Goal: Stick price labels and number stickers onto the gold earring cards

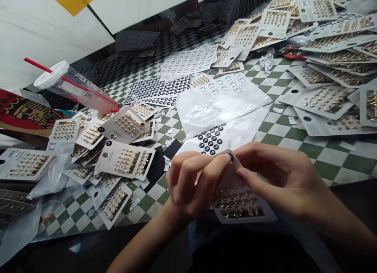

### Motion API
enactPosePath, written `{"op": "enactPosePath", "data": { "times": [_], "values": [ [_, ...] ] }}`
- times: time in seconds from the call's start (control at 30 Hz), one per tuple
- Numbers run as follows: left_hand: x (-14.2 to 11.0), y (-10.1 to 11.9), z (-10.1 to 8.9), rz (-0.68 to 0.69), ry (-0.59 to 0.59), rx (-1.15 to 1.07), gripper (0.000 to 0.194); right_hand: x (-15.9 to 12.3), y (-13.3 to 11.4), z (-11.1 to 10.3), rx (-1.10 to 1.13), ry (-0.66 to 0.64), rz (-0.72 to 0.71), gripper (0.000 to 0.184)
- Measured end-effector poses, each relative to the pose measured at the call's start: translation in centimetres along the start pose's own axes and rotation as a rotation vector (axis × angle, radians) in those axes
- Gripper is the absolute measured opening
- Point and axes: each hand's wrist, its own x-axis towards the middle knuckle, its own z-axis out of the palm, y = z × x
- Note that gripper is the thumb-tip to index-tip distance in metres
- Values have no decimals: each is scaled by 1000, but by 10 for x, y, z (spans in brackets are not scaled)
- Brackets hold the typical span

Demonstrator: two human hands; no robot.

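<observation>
Near the front edge of the table, both hands are at one earring card [239,196], a pale card with rows of gold-coloured studs and small hoops. My right hand [282,179] grips its right edge, thumb on the front and fingers behind. My left hand [196,182] is closed at the card's upper left, fingers curled, a fingertip on a black round sticker [229,157] at the top. Whether the left fingers pinch the card or only press on it is partly hidden. Just beyond the hands lies a sheet of black round stickers [210,141].
White price-label sheets [188,61] and a sticker sheet [159,88] lie farther back. Earring cards pile up at left [118,159] and right [321,98]. A plastic cup [85,88] with a red straw leans at left. Red-handled pliers or scissors [294,56] lie at right.
</observation>
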Motion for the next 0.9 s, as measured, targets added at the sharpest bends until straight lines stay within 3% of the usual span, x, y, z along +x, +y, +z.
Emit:
{"op": "enactPosePath", "data": {
  "times": [0.27, 0.4, 0.57, 0.77, 0.9],
  "values": [
    [0, 0, 0, -9, -9, -20, 13, 2, 1, 0, 3, 6, 3, 16],
    [-2, -3, 0, 9, -93, -39, 15, 3, 2, -1, 24, 27, -13, 16],
    [-5, -13, -5, 68, -234, -26, 31, 3, 10, -5, 113, 96, 2, 15],
    [-4, -20, -10, 199, -282, -6, 32, 2, 15, -7, 176, 62, 27, 14],
    [-5, -15, -11, 197, -325, 70, 40, 0, 10, -7, 186, 35, 38, 17]
  ]
}}
